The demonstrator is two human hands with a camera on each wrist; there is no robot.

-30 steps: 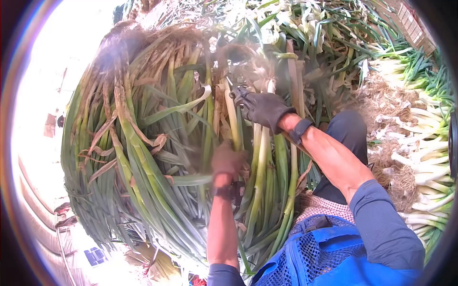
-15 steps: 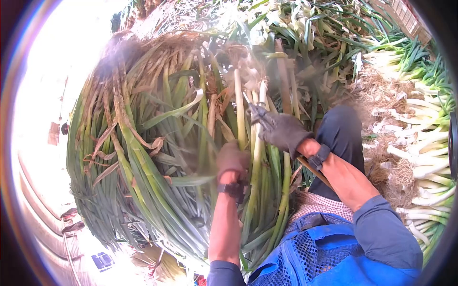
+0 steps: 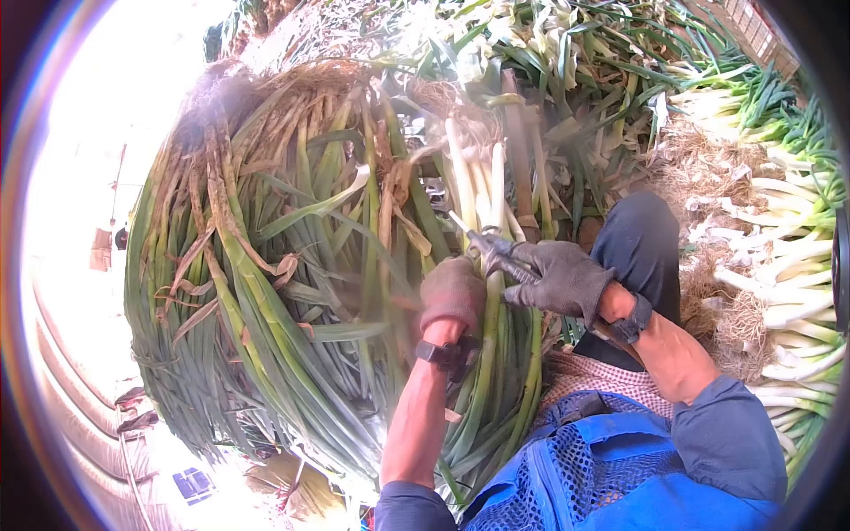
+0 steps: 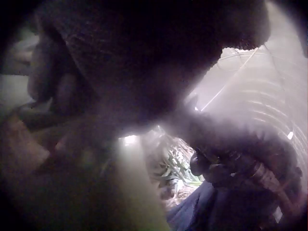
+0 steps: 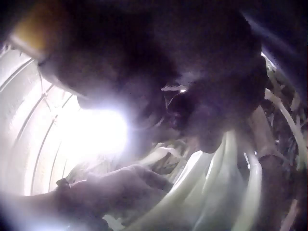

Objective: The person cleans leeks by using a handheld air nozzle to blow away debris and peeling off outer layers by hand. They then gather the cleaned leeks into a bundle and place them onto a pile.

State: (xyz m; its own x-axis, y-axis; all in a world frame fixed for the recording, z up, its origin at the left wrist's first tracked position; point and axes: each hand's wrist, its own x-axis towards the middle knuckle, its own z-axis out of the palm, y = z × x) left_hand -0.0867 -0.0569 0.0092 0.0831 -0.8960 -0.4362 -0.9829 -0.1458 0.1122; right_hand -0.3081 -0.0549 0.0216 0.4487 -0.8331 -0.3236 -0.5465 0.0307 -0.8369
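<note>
My gloved left hand (image 3: 453, 292) grips a large green onion (image 3: 459, 168) around its stalk, the pale root end pointing away from me. Close on its right, my gloved right hand (image 3: 562, 276) holds a slim air blow gun (image 3: 498, 251). The gun's thin pale nozzle points up and left across the white stalks, just past the left hand's knuckles. Other whitish stalks (image 5: 226, 168) stand together below the right hand in the right wrist view. Dark glove (image 4: 134, 62) fills much of the left wrist view and hides the grip.
A big heap of unpeeled green onions (image 3: 283, 354) spreads to the left. Stripped leaves (image 3: 567, 53) pile up at the back. Peeled white onions (image 3: 792, 292) lie in rows at the right, beside root scraps (image 3: 708, 195). A bent knee (image 3: 639, 239) is next to the right hand.
Both hands have come nearer to each other. The left has shifted right with the stalk; the right, holding the air blow gun, has moved toward the body and slightly right.
</note>
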